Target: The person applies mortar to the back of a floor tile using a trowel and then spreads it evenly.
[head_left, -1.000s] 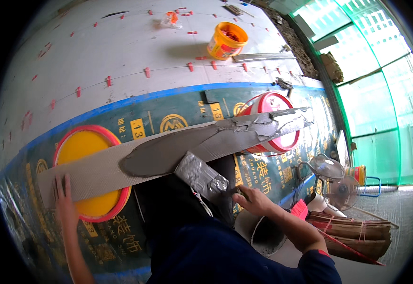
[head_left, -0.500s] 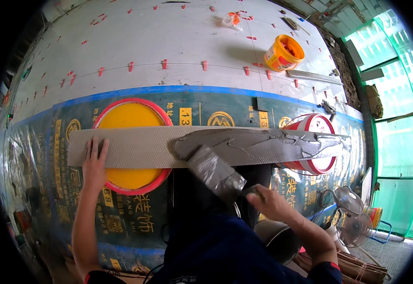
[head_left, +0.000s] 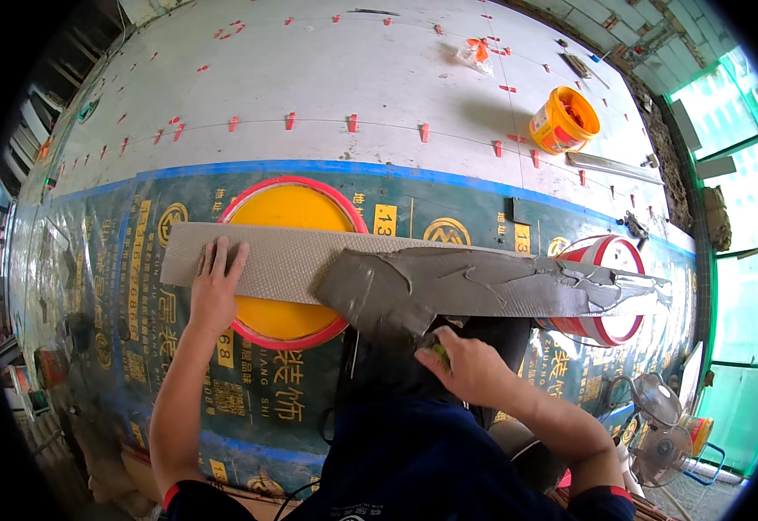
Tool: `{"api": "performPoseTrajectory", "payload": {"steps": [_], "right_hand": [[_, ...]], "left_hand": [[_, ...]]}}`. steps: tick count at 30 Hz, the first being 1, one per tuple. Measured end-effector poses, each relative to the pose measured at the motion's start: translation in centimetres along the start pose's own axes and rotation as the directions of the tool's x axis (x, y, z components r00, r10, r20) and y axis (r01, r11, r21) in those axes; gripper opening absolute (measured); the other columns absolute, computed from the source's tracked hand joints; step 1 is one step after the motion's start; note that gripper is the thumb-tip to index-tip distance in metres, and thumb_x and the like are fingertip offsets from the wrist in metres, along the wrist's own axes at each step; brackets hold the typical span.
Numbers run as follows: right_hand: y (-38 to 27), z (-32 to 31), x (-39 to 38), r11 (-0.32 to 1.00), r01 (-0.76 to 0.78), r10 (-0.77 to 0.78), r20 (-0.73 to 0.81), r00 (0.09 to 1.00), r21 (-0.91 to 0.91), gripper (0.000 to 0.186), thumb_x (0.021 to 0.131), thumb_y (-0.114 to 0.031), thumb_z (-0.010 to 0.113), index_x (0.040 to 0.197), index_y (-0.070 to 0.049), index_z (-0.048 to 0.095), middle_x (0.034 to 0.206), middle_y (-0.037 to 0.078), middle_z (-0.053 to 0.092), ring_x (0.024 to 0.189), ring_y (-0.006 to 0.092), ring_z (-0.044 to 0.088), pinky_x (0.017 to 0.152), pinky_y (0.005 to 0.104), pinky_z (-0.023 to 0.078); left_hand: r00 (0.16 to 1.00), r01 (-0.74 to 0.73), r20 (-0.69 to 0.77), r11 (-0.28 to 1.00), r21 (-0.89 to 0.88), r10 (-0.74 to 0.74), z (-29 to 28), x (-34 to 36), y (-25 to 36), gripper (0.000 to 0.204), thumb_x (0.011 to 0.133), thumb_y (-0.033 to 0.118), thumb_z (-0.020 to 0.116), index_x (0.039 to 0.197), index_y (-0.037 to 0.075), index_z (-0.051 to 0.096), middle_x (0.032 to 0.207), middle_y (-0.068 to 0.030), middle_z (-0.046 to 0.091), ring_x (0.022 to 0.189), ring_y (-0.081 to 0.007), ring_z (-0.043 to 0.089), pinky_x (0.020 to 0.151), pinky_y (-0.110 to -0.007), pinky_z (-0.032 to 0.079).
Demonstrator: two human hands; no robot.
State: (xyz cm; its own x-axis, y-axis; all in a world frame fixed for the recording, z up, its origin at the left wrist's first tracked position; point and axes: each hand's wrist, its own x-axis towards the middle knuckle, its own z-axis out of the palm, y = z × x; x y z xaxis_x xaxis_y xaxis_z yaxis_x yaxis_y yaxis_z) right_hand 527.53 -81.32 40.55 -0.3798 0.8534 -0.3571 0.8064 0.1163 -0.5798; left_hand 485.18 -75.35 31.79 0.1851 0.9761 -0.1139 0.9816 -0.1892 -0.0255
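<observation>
A long tile strip (head_left: 288,252) with a finely dimpled face lies across two buckets, spanning from left to right before me. Grey adhesive (head_left: 500,282) coats it in uneven ridges from the middle to the right end. My left hand (head_left: 216,291) rests with its fingers spread on the bare left part. In my right hand (head_left: 470,365) is the handle of a flat, adhesive-smeared trowel (head_left: 383,304), its blade lying over the left end of the adhesive. Under the strip's left part stands a bucket with a yellow top and red rim (head_left: 288,339); a red-and-white bucket (head_left: 617,330) supports the right.
Green printed protective sheeting (head_left: 448,195) with blue edging covers the floor around me. Beyond it, pale flooring carries several red tile clips (head_left: 353,123), a yellow bucket (head_left: 561,126) and a metal bar (head_left: 613,167). A fan (head_left: 656,451) stands at my lower right, near green netting (head_left: 748,391).
The trowel blade has moved up and left onto the strip, lying flatter over the adhesive. My right hand has come along with it. The whole view has shifted, so the scene sits farther right.
</observation>
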Motion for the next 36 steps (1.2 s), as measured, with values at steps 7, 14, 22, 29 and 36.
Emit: {"api": "performPoseTrajectory", "payload": {"steps": [7, 14, 22, 29, 36], "right_hand": [[-1.0, -2.6, -0.4, 0.981, 0.028, -0.086, 0.299, 0.95, 0.194, 0.047, 0.1, -0.044, 0.053, 0.104, 0.003, 0.051, 0.073, 0.028, 0.063, 0.075, 0.0491, 0.063, 0.066, 0.0529, 0.05], [0.0, -3.6, 1.0, 0.995, 0.059, -0.055, -0.056, 0.997, 0.077, 0.039, 0.098, -0.033, 0.058, 0.098, 0.005, 0.047, 0.081, 0.029, 0.062, 0.079, 0.0494, 0.061, 0.067, 0.0531, 0.048], [7.4, -5.5, -1.9, 0.982, -0.191, 0.179, -0.317, 0.931, -0.009, 0.032, 0.097, -0.03, 0.06, 0.102, 0.001, 0.051, 0.083, 0.029, 0.064, 0.08, 0.0495, 0.062, 0.069, 0.0547, 0.049], [19.4, -12.2, -6.2, 0.848, -0.526, 0.501, -0.425, 0.754, 0.067, 0.037, 0.097, -0.035, 0.057, 0.116, -0.003, 0.057, 0.093, 0.03, 0.067, 0.092, 0.0493, 0.064, 0.077, 0.0529, 0.049], [24.1, -13.6, -8.9, 0.834, -0.54, 0.352, -0.644, 0.679, -0.114, 0.033, 0.099, -0.03, 0.055, 0.105, 0.002, 0.055, 0.095, 0.032, 0.065, 0.094, 0.052, 0.06, 0.079, 0.0578, 0.046]], "left_hand": [[1.0, 0.01, -0.007, 1.0, 0.02, -0.01, 1.2, -0.2, 0.0, 0.084, 0.081, -0.011, 0.058, 0.155, 0.019, 0.032, 0.159, -0.0226, 0.026, 0.145, -0.047, 0.026, 0.112, -0.053, 0.038], [0.995, 0.095, 0.037, 0.995, 0.032, -0.096, 1.3, -0.1, 0.5, 0.089, 0.08, -0.015, 0.057, 0.156, 0.021, 0.029, 0.163, -0.0171, 0.02, 0.148, -0.042, 0.023, 0.109, -0.05, 0.043], [0.957, 0.098, 0.287, 0.978, -0.183, -0.042, -5.2, 0.7, 1.0, 0.086, 0.08, -0.012, 0.059, 0.156, 0.016, 0.03, 0.162, -0.0151, 0.024, 0.148, -0.0343, 0.026, 0.112, -0.045, 0.041], [0.824, 0.521, 0.043, 0.727, -0.447, -0.565, 2.0, 2.3, -10.8, 0.058, 0.099, 0.026, 0.054, 0.152, 0.008, 0.037, 0.154, -0.018, 0.04, 0.139, -0.0357, 0.042, 0.112, -0.045, 0.038], [0.756, 0.633, 0.163, 0.645, -0.428, -0.634, 3.2, 5.3, -13.3, 0.072, 0.101, 0.06, 0.033, 0.132, 0.0, 0.06, 0.132, -0.024, 0.06, 0.127, -0.0392, 0.054, 0.105, -0.049, 0.042]]}}
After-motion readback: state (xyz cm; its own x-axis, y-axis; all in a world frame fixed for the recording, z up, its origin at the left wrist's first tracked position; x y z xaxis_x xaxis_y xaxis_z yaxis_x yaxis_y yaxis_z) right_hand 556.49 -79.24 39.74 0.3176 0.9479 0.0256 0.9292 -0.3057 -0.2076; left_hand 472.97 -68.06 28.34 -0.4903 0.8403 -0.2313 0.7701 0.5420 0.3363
